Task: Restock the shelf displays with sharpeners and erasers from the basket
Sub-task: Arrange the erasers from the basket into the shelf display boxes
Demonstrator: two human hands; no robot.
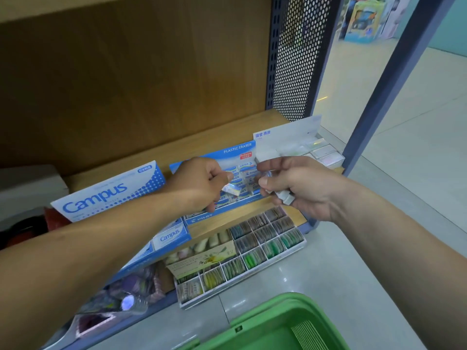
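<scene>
Two hands met over a wooden shelf (227, 132), seen from the head camera. The left hand (199, 184) pinched one shiny wrapped eraser (231, 189) between thumb and fingertips, just above the blue Pilot display box (237, 152), seemingly poised to slot it into the rows of matching erasers there. The right hand (298, 188) was curled round a small bunch of white pieces (285, 197), probably erasers kept as a ready supply; their number could not be told, at least two. Three display boxes stood side by side on the shelf: a Campus display box (108, 190) to the left, the Pilot one in the middle, a white display box (290, 137) to the right. One compartment tray (265, 238) sat on the shelf below. One green basket (278, 324) waited near, on the floor, its contents out of sight
</scene>
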